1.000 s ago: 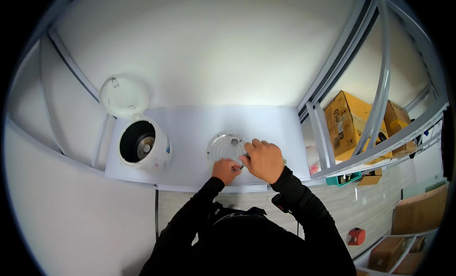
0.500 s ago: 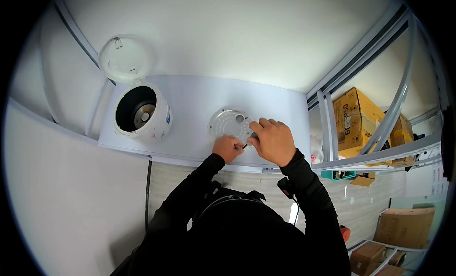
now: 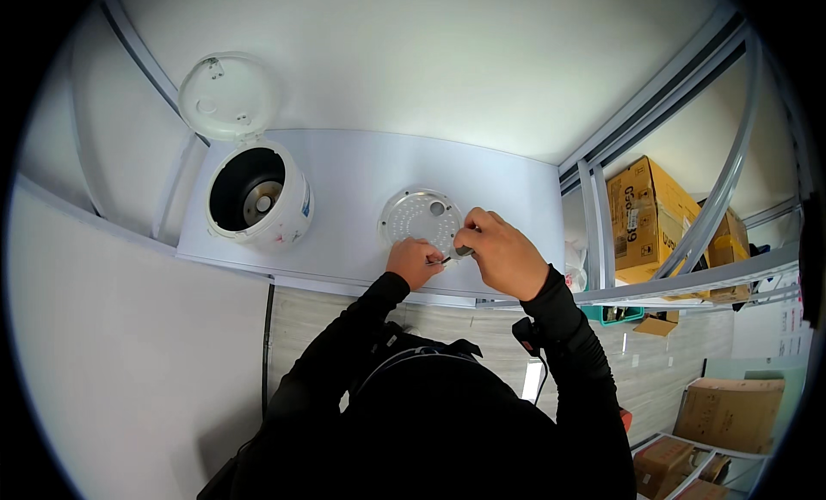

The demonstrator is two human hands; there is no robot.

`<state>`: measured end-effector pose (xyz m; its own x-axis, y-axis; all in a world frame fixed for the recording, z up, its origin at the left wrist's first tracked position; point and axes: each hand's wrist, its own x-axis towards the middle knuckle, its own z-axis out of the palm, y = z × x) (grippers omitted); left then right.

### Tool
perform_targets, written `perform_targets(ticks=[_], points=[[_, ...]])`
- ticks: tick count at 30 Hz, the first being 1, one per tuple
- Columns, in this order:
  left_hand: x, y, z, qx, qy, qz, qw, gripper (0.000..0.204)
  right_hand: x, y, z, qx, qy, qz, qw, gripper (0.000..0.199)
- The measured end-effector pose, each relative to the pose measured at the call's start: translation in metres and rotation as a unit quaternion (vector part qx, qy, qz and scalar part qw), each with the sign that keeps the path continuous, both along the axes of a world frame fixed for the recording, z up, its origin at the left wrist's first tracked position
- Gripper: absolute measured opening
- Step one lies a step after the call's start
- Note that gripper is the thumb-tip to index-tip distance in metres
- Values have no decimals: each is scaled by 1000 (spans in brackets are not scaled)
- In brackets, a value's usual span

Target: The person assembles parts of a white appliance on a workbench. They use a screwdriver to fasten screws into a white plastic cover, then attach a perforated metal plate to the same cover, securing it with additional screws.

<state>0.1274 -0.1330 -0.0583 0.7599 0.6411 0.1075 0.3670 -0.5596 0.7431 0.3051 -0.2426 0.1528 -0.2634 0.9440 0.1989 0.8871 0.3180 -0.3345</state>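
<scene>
A round metal plate (image 3: 404, 218) lies flat on the white tabletop, with many small holes and one larger round hole. At its near right edge my right hand (image 3: 506, 255) is closed around what looks like a short grey screwdriver (image 3: 465, 250), mostly covered by the fingers. My left hand (image 3: 414, 262) is pinched at the plate's near edge, close to the thin dark tip; what its fingers hold is too small to make out. To the left stands a white rice cooker (image 3: 297, 209) with its lid (image 3: 225, 100) raised and a dark interior.
The white tabletop (image 3: 344, 169) meets a pale wall (image 3: 413, 61) at the back. On the right rise metal frame posts (image 3: 598, 229), with cardboard boxes (image 3: 641, 216) beyond. Lower down are a teal bin (image 3: 632, 316) and more boxes (image 3: 731, 414).
My right hand has shifted slightly right and down, turning at the wrist. The left hand has edged a little right. Their fingertips remain close together, and the cooker stays put.
</scene>
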Motion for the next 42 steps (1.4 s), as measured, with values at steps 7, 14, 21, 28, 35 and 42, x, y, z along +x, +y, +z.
perform_targets(ticks=[7, 14, 21, 28, 35, 42], points=[[1, 0, 2, -1, -3, -2, 1000, 21, -10, 2, 2, 28, -124, -135, 983, 24], [1, 1, -4, -10, 3, 1, 1000, 18, -22, 0, 3, 0, -144, -153, 978, 31], [2, -1, -1, -9, 10, 3, 1000, 17, -21, -8, 0, 59, -107, -77, 989, 37], [3, -2, -4, -7, 28, 11, 1000, 17, -19, 4, -7, 33, -116, -140, 983, 33], [4, -3, -1, -2, 38, 15, 999, 17, -24, -2, 1, 1, -133, -173, 976, 38], [4, -3, 2, -1, 33, 16, 999, 20, -21, -8, -5, -20, -48, -149, 987, 38]])
